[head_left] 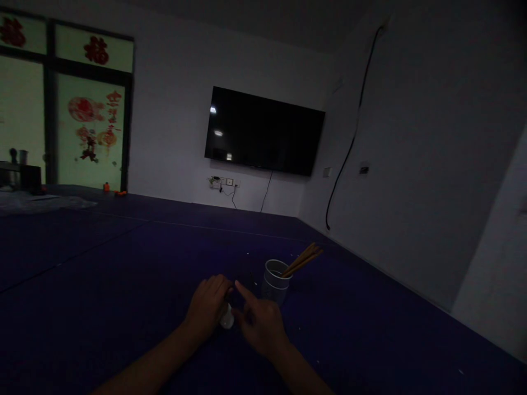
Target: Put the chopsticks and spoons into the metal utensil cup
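Low in the middle of the view, my left hand has its fingers curled over a small white object. Only the object's rounded, glossy white end shows, so its kind is hidden. My right hand is just to the right of it, index finger stretched toward my left fingertips and thumb apart near the white object. The other right fingers are bent and partly hidden. Behind my right hand stands a grey cup, upright, with several thin wooden sticks leaning out to the right.
A dark blue covering spreads over the wide surface, with small white scraps around the cup. Clear plastic sheeting and small orange items lie at the far left. A television hangs on the wall; a black cable runs down the right wall.
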Available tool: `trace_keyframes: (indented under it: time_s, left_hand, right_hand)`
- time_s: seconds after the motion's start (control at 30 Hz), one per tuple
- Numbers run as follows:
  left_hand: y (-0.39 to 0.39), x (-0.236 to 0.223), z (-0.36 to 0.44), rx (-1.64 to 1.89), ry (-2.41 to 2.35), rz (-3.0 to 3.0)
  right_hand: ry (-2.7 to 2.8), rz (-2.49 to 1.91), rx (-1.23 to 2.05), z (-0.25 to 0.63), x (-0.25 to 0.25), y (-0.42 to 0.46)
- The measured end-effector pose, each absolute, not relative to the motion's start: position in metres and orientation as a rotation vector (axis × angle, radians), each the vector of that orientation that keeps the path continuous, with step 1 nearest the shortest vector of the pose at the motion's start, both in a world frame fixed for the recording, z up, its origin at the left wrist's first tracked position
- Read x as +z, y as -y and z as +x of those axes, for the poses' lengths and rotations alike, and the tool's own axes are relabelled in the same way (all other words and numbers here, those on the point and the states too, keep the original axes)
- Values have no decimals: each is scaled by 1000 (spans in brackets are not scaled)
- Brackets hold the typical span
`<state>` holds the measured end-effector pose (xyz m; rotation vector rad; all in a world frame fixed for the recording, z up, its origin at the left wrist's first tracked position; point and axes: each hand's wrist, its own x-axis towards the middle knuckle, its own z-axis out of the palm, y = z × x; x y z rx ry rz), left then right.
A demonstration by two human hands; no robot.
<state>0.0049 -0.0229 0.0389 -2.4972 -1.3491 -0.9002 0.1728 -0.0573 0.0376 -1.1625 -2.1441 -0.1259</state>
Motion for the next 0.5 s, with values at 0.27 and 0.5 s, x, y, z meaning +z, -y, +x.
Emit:
trace_keyframes:
  time_s: [0.27,0.5]
  left_hand:
    - [29,46,14,-545,1414,-2509]
    - [25,37,11,-798,1493,-2397]
  right_hand:
    - [2185,-946,-201,165,38,65]
    - [1812,-796,-382,172,47,62]
